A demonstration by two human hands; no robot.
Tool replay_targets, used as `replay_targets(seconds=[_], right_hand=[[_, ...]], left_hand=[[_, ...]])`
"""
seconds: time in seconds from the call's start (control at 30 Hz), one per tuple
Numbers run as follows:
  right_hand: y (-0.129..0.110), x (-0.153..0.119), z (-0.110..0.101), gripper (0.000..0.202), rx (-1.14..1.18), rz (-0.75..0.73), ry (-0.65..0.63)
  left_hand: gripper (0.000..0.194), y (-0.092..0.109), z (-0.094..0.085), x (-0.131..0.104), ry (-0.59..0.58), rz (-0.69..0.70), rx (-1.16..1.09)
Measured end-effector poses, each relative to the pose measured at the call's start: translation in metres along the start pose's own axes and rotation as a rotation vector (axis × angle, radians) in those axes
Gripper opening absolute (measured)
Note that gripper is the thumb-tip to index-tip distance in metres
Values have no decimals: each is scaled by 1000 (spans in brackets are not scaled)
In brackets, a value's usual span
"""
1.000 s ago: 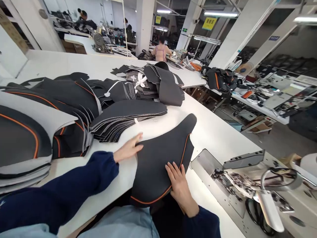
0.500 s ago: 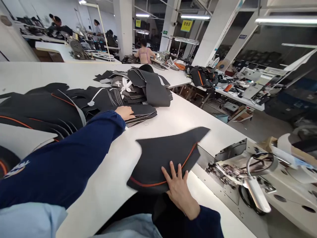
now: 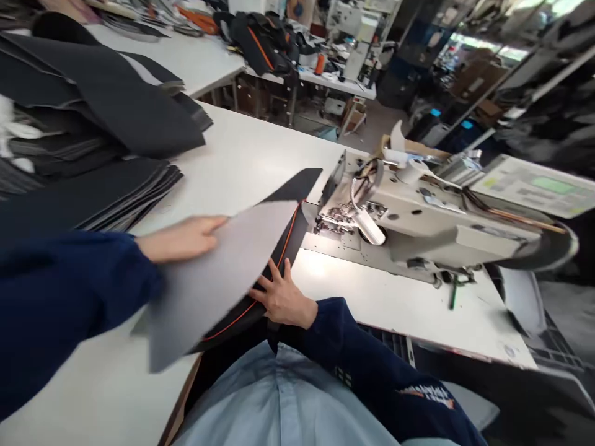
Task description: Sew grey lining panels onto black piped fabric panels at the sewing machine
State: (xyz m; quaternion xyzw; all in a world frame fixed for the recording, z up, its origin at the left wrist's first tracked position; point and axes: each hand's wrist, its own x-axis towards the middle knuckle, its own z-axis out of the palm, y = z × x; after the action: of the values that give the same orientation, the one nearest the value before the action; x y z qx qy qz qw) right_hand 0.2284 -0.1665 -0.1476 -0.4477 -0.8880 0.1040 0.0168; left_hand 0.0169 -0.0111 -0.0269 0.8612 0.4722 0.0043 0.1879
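Note:
A grey fabric panel [image 3: 218,279], blurred by motion, hangs from my left hand [image 3: 186,238], whose thumb and fingers pinch its upper left edge. Beneath it lies a black panel with orange piping [image 3: 297,186], partly covered. My right hand [image 3: 286,297] rests on the black panel near the piping, fingers spread. Just beyond the black panel's right edge stands the sewing machine [image 3: 367,217]. Stacked black pieces [image 3: 93,192] lie on the table to the left of my left hand.
The white table [image 3: 232,148] runs under the pieces and the machine. A control panel [image 3: 543,186] is at the right. Behind, another table holds a black and orange bundle [image 3: 260,46]. A green-handled tool [image 3: 453,291] lies right of the machine.
My left hand has left the stack and now holds the grey panel over the black one. My right hand stays on the black panel. The view has turned right, towards the machine.

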Motion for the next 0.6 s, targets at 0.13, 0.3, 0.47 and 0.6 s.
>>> replay_targets(seconds=[0.13,0.3,0.47,0.6], right_hand=[[-2,-12,11,36,-2,-23,68],[-6,-24,19,35,8,4,137],[-3,-27,38,31,17,-12,275],[-2,-25,47,30,68,-31,304]], left_hand=[[66,42,86,40,-146,253,140],[52,87,145,86,187,387,156],[49,100,169,76,280,394,-38],[52,113,174,84,359,483,-136]])
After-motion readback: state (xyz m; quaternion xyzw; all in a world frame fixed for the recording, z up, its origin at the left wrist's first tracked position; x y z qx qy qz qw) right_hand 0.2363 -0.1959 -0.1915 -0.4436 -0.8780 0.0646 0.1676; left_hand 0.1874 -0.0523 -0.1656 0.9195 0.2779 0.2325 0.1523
